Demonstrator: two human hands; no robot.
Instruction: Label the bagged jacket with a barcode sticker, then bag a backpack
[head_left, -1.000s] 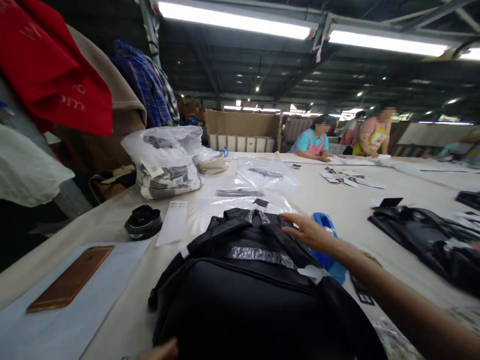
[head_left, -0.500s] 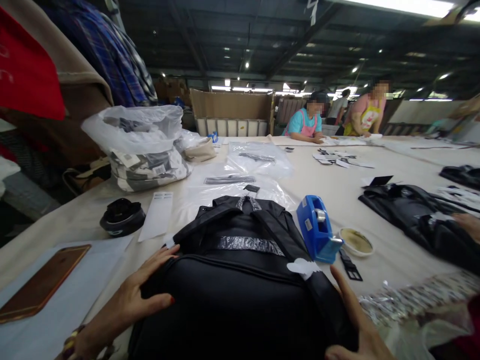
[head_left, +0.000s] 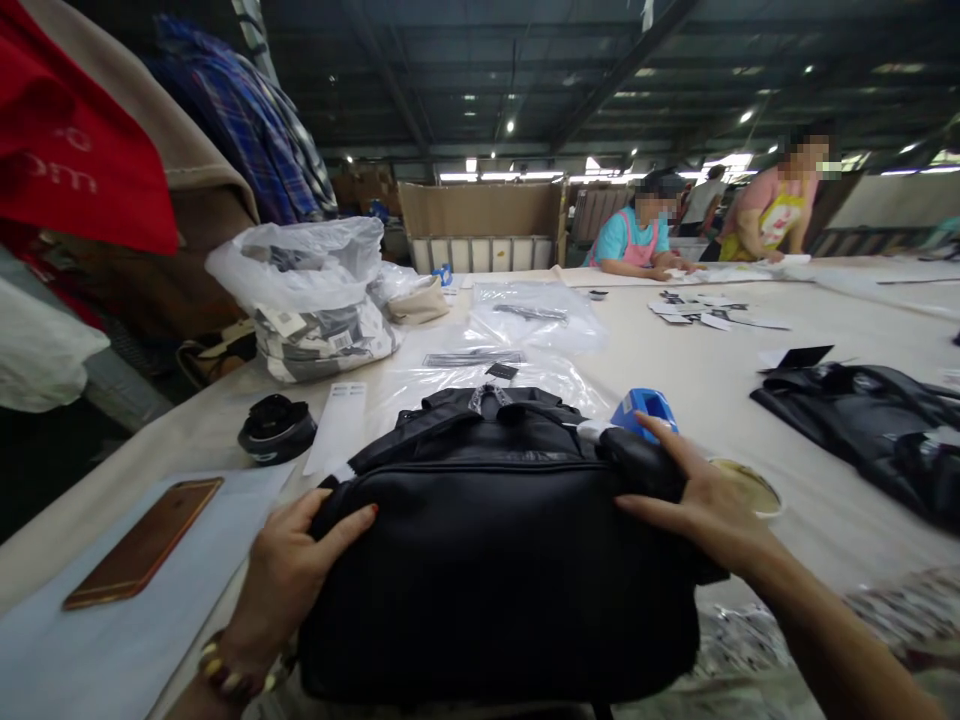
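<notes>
A black backpack (head_left: 495, 580) lies in front of me with its flat bottom panel turned toward me, its straps and top end pointing away. My left hand (head_left: 300, 555) grips the bag's left upper edge, thumb on the near panel and fingers behind. On the other side, my right hand (head_left: 690, 490) clasps the right upper edge and strap, its thumb pressed on the panel. White wrapping (head_left: 589, 430) shows on the right strap. A small dark tag (head_left: 502, 371) sticks up at the far end.
A blue tape dispenser (head_left: 637, 405) and a round tape roll (head_left: 750, 487) sit behind my right hand. To the left are a phone (head_left: 142, 545) on paper, a black coiled belt (head_left: 276, 430) and a stuffed plastic bag (head_left: 322, 330). Another black bag (head_left: 870, 430) lies right; two co-workers stand across.
The backpack's near end has tipped up, showing its bottom panel. Both hands have closed on its upper edges, the right one moving up and inward. The view has shifted left.
</notes>
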